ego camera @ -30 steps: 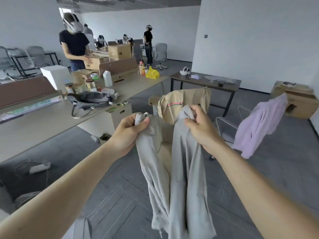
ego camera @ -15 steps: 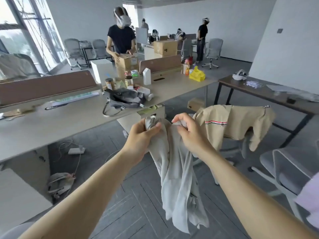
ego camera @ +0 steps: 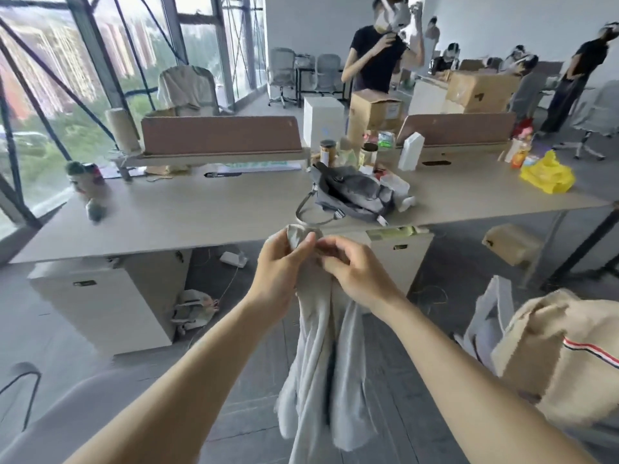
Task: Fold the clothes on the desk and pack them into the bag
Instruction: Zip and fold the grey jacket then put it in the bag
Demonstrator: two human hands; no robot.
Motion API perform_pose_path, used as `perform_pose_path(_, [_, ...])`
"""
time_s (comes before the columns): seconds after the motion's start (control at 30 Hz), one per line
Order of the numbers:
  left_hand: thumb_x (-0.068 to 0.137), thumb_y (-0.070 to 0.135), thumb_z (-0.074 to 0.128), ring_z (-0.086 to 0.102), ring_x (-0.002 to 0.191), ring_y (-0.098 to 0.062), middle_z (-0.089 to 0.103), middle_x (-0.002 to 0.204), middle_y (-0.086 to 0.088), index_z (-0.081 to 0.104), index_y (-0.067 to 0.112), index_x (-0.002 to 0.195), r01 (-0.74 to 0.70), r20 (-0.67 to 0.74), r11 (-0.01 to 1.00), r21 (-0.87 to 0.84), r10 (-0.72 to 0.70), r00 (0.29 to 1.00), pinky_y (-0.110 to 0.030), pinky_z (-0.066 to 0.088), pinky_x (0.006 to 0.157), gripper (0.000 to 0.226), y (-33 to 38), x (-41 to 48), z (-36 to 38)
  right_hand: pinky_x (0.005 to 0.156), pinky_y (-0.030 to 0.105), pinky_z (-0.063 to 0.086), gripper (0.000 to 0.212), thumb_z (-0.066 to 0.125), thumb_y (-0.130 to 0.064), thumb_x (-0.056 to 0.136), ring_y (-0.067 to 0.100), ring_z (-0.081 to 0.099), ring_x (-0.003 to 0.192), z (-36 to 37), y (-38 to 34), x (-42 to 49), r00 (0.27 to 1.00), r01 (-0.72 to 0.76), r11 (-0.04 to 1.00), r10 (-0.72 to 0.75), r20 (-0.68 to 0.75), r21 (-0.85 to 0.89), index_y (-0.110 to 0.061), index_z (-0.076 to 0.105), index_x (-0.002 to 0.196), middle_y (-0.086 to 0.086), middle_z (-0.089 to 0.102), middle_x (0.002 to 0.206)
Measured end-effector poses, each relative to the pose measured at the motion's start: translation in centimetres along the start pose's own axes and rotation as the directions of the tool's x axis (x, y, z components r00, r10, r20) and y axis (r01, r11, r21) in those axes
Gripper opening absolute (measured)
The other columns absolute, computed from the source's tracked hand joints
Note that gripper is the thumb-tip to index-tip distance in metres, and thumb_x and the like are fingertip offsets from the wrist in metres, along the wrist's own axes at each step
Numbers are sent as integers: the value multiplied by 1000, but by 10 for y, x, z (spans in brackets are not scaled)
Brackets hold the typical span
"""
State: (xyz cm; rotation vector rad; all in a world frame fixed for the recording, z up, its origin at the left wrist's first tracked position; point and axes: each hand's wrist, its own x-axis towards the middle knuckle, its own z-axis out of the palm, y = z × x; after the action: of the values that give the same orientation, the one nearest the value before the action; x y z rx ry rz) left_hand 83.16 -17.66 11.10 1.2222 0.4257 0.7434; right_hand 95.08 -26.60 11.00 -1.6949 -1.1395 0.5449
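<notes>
A light grey garment (ego camera: 318,373) hangs down in front of me, bunched at its top. My left hand (ego camera: 279,276) grips the upper edge of it, and my right hand (ego camera: 355,274) pinches the cloth right beside it, the two hands touching. Beyond them, on the long desk (ego camera: 187,212), lies a dark grey bag (ego camera: 355,192) with a loose strap hanging over the desk's front edge. A beige top with a red and blue stripe (ego camera: 566,356) is draped over a chair at the lower right.
Jars, a white carton and a yellow plastic bag (ego camera: 547,175) crowd the desk behind and right of the bag. White cabinets (ego camera: 100,306) stand under the desk. A person in black (ego camera: 376,58) stands behind cardboard boxes. Another chair (ego camera: 67,406) is at lower left.
My view has swung left, from the chairs toward the desk and windows. My hands have come together at the garment's top, and the cloth hangs narrower.
</notes>
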Motion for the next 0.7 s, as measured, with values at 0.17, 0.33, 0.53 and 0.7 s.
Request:
perform_pose_path(0.17, [98, 20, 59, 57, 79, -27, 56, 90, -20, 50, -14, 96, -8, -44, 998, -64, 5, 999, -31, 46, 64, 36, 3, 85, -46, 85, 39, 57, 56, 75, -43, 72, 11, 68, 97, 24, 8, 99, 992, 35, 993, -21, 124, -112, -25, 62, 123, -7, 72, 106])
perform_pose_path(0.33, [100, 29, 49, 65, 82, -16, 70, 88, -8, 62, 6, 104, 86, -36, 987, -135, -92, 995, -27, 48, 70, 25, 16, 142, -89, 62, 29, 49, 13, 64, -16, 88, 7, 60, 69, 58, 7, 182, 991, 130, 983, -132, -9, -131, -28, 68, 86, -7, 67, 75])
perform_pose_path(0.53, [95, 41, 57, 62, 85, -18, 67, 95, -3, 71, 19, 99, 53, -102, 994, -98, -63, 993, -31, 49, 77, 26, 21, 202, -154, 65, 32, 39, 25, 51, -13, 96, 6, 49, 66, 89, 14, 274, 993, 91, 993, -96, 62, 75, -19, 59, 73, -9, 58, 68])
perform_pose_path(0.7, [100, 35, 52, 61, 70, -14, 67, 80, -4, 66, 14, 88, -70, -378, 982, 173, 132, 916, -34, 53, 71, 28, 12, 262, -222, 85, 32, 50, 36, 41, 1, 90, 18, 66, 90, 108, 13, 361, 965, -84, 833, -68, 252, 547, -17, 71, 95, 5, 72, 90])
